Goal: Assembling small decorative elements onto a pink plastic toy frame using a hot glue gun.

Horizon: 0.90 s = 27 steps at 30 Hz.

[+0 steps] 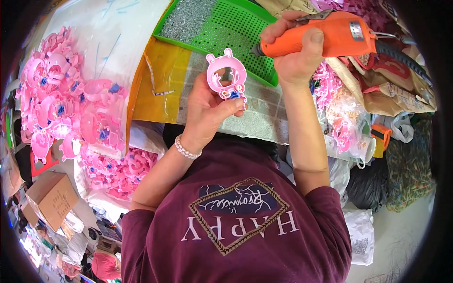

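Observation:
My left hand (pixel 211 106) pinches a pink plastic ring-shaped part (pixel 226 70) by its lower end. Two small ear-like knobs top the ring, and a blue piece (pixel 234 94) sits near my thumb. My right hand (pixel 297 52) is wrapped round an orange electric screwdriver (pixel 325 35), its tip pointing left, apart from the pink part. Behind both hands lies a green perforated tray (pixel 236 28) with a heap of small silvery screws (pixel 188 20) in its left end.
Many pink parts (pixel 52 94) are piled on the white surface at left. More fill a white sack (pixel 120 172) below. A cable (pixel 403 56) runs from the screwdriver to the right. Bags of pink pieces (pixel 342 127) stand at right, and a cardboard box (pixel 52 198) at lower left.

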Tool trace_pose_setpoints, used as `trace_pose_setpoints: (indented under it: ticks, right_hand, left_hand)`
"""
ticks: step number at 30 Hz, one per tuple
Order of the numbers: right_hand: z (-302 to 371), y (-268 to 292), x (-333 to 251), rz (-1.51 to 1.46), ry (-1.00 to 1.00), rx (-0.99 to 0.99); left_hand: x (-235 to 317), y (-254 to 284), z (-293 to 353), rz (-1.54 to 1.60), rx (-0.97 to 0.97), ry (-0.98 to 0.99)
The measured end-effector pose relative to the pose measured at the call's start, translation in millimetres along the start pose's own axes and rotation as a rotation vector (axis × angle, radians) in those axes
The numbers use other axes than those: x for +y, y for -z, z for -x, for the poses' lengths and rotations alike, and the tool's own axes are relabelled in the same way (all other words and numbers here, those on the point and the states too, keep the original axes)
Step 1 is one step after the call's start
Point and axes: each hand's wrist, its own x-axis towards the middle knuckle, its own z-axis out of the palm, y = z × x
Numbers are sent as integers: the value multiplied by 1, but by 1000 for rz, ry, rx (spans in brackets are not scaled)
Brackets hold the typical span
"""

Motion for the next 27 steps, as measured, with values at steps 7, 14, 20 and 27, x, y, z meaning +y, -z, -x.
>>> trace_pose_setpoints:
  ticks: [7,14,20,27]
  right_hand:
    - [3,-5,-29,-152,-27,-2]
    - [32,-23,-62,-388,-8,-360]
    - [48,-33,-52,-421,-30,-449]
    - [58,-40,-54,-430,-152,-301]
  left_hand:
    - [-2,0,-1,-31,20,-11]
    - [0,0,-2,-74,18,7]
    - [1,1,-1,-48,-16,-1]
    - [-8,6,0,-22,-34,-55]
